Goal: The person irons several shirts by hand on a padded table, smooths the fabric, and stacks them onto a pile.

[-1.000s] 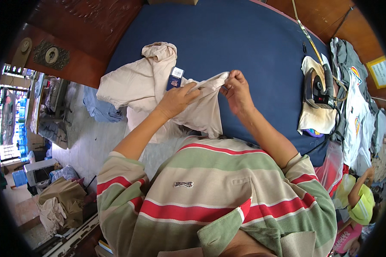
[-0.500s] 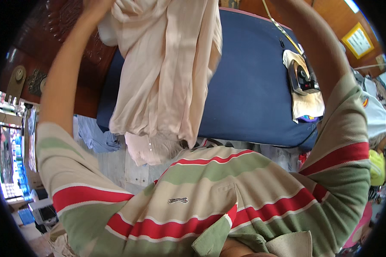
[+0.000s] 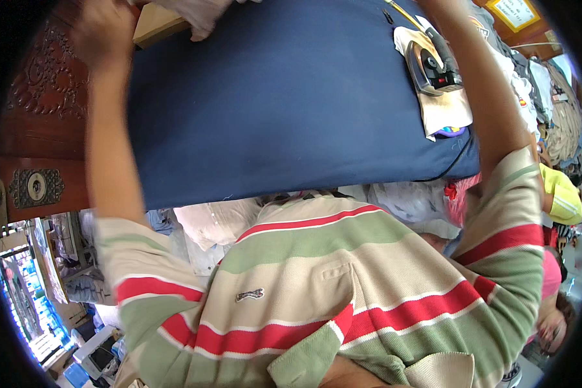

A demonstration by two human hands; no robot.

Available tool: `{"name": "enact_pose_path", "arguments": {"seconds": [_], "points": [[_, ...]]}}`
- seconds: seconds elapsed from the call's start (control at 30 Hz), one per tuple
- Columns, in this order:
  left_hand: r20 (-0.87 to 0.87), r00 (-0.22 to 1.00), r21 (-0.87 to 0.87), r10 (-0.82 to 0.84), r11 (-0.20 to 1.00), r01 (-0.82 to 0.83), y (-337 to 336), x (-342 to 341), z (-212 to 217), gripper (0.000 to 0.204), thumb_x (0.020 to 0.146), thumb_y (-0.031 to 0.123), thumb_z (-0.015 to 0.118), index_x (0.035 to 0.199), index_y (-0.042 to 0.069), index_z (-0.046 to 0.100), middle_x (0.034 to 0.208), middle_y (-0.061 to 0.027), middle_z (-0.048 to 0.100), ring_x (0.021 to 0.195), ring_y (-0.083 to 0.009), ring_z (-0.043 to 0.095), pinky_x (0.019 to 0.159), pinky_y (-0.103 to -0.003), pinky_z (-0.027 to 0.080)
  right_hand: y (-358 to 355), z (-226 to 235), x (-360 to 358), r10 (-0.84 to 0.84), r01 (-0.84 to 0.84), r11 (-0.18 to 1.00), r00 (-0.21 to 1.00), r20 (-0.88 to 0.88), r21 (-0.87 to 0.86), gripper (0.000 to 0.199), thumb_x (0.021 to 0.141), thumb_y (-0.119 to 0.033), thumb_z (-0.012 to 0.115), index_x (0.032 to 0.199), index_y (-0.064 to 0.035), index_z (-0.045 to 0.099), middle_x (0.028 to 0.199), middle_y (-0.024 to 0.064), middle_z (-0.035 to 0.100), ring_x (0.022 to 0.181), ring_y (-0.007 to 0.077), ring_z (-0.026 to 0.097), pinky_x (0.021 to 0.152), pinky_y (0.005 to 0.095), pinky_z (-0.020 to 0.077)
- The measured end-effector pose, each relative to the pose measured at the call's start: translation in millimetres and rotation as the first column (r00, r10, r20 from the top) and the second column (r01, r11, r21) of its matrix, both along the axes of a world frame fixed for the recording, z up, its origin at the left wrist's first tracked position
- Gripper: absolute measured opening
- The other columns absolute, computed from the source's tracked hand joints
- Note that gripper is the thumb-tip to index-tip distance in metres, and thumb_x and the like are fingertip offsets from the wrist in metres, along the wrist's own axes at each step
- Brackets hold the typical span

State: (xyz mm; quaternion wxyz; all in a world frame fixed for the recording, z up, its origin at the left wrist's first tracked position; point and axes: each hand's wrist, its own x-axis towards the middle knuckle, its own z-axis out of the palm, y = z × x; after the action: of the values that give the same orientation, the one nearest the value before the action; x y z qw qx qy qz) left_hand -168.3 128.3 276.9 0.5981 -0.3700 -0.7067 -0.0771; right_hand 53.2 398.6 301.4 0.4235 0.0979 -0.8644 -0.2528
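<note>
My left hand (image 3: 105, 31) is raised at the upper left beside the carved wood, smeared by motion. Its fingers do not show clearly. Just right of it, a pale beige-pink cloth (image 3: 199, 14) reaches in from the top edge, mostly out of view; whether the hand holds it is unclear. My right forearm (image 3: 488, 77) rises along the right side, and its hand lies beyond the top edge. An iron (image 3: 433, 72) rests on a cream cloth pad (image 3: 447, 111) near that forearm. Beneath everything spreads the navy-covered ironing table (image 3: 284, 116).
Dark carved wood panelling (image 3: 48, 139) borders the table's left side. A light wooden board (image 3: 156, 26) lies at its far left. Below the near edge is a pink garment (image 3: 210, 220). Hanging clothes (image 3: 562, 123) line the right, where another person (image 3: 553, 310) is partly visible.
The beige cloth that hung over the table's near edge has gone up and away to the top, baring the navy cover. My left hand has come into view.
</note>
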Motion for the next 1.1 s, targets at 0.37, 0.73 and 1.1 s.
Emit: {"name": "enact_pose_path", "arguments": {"seconds": [0.37, 0.73, 1.1], "points": [[0.787, 0.470, -0.393, 0.398, 0.912, -0.114, 2.3, 150.3, -239.2, 0.032, 0.079, 0.033, 0.054, 0.106, 0.017, 0.056, 0.110, -0.0109, 0.052, 0.095, -0.0264, 0.053, 0.080, -0.047, 0.038, -78.6, -271.3, 83.8, 0.340, 0.217, 0.614, 0.795, 0.502, -0.759, 0.014, 0.073, -0.011, 0.057, 0.087, -0.0080, 0.057, 0.089, 0.0097, 0.055, 0.086, 0.0275, 0.056, 0.073, 0.0375, 0.0453], [0.790, -0.477, 0.142, -0.385, 0.872, -0.468, 18.9, 146.9, -256.6, 0.034, 0.081, 0.035, 0.054, 0.105, 0.010, 0.054, 0.076, -0.0074, 0.060, 0.065, -0.0165, 0.055, 0.055, -0.029, 0.043, 249.3, -163.0, 236.0, -0.671, 0.957, 0.167, 0.285, 0.684, -0.235, 0.073, 0.076, -0.056, 0.051, 0.121, 0.0020, 0.044, 0.105, 0.0241, 0.056, 0.099, 0.0374, 0.054, 0.087, 0.0392, 0.0412], [0.843, -0.030, 0.461, -0.537, 0.750, -0.474, 24.6, 126.9, -286.6, 0.018, 0.084, 0.015, 0.051, 0.083, -0.001, 0.061, 0.078, -0.0091, 0.061, 0.067, -0.0188, 0.060, 0.061, -0.030, 0.044, 236.2, -180.5, 214.8, -0.010, 0.686, -0.200, 0.713, 0.702, -0.700, 0.038, 0.072, -0.022, 0.065, 0.100, -0.0023, 0.049, 0.074, 0.0066, 0.056, 0.061, 0.0148, 0.054, 0.056, 0.0272, 0.0447]]}}
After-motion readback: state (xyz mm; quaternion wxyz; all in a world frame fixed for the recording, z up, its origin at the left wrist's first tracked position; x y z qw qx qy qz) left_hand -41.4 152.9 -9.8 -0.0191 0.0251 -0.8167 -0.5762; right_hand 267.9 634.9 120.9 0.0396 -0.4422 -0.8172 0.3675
